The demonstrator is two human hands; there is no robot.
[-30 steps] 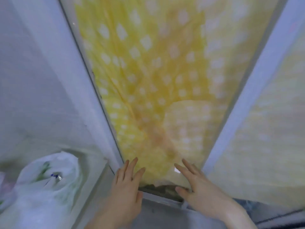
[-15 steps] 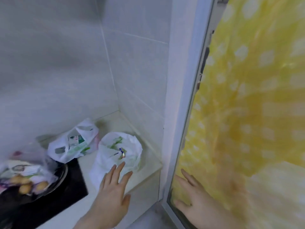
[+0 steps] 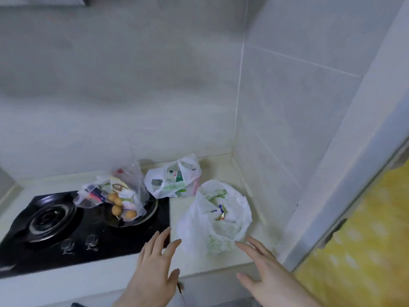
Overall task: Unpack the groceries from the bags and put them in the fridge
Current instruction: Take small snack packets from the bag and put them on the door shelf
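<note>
The left hand [image 3: 155,267] and the right hand [image 3: 263,271] are both over the front edge of the table [image 3: 199,260], with fingers straight and spread, and they hold nothing. Between them, just beyond the fingertips, lies a white bag [image 3: 215,220] with green print; its mouth is open and a small wrapper in blue and gold shows inside. Whether the fingers touch this bag I cannot tell. Behind it, near the corner of the wall, a second white bag [image 3: 173,177] lies on the table, and a green and white carton is seen through its handles. To the left is a black stove [image 3: 66,235] with two burners. On the right burner sits a clear bag [image 3: 115,191] with packets and some round brown pieces on sticks. At the far right edge a yellow cloth [image 3: 365,251] with pale dots hangs behind a grey frame
</note>
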